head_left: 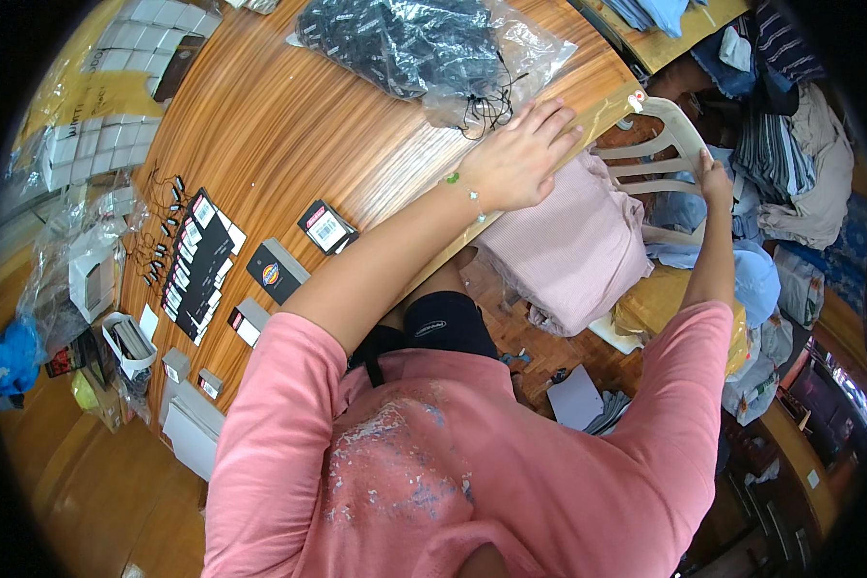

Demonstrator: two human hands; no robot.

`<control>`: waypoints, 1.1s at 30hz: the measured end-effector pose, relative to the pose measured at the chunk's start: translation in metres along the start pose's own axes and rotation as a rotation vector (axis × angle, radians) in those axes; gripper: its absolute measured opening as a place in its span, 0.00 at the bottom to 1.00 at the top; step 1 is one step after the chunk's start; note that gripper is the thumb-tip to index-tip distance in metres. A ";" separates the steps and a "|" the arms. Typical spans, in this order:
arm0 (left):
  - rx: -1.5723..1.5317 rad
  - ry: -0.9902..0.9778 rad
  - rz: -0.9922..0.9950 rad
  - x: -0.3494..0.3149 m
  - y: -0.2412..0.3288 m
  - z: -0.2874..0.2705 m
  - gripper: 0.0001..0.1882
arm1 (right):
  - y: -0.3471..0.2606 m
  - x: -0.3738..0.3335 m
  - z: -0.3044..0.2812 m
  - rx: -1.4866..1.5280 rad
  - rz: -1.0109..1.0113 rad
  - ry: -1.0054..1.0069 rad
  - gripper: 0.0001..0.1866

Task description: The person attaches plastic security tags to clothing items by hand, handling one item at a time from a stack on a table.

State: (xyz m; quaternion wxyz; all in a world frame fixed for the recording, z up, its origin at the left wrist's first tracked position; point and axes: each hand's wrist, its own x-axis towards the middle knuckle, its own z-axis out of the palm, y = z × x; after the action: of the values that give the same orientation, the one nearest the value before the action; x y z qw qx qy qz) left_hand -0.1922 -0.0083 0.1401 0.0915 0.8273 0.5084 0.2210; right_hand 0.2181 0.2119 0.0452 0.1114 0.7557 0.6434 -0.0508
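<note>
My left hand (520,159) lies flat on the edge of the wooden table (289,116), palm down with its fingers stretched out. Just beyond those fingers is a clear plastic bag (424,43) full of dark tags with black strings. My right hand (714,180) is closed around the top of the backrest of a white plastic chair (686,130). On the chair seat, between my arms, lies a folded pale pink striped cloth (573,241).
Black tags (197,260) lie in overlapping rows at the table's left, near small stacks of cards (277,270). White boxes wrapped in plastic (106,125) stand beyond. Piled clothes (790,154) crowd the right side, and a white sheet (576,397) lies on the floor.
</note>
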 end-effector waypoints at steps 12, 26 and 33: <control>0.006 -0.002 -0.008 -0.001 0.000 0.006 0.30 | -0.006 -0.023 -0.002 0.017 0.024 -0.006 0.37; -0.044 -0.098 -0.044 0.007 0.005 -0.006 0.29 | -0.011 -0.018 0.008 0.006 0.100 0.029 0.34; -0.049 -0.129 -0.051 0.013 0.007 -0.006 0.30 | -0.024 -0.030 -0.007 0.043 0.182 -0.034 0.33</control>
State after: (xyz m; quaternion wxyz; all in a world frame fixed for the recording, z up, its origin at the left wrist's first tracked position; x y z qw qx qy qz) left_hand -0.1848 -0.0006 0.1519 0.1498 0.8241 0.5167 0.1772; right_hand 0.1887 0.1888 0.0560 0.1100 0.8124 0.5687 -0.0670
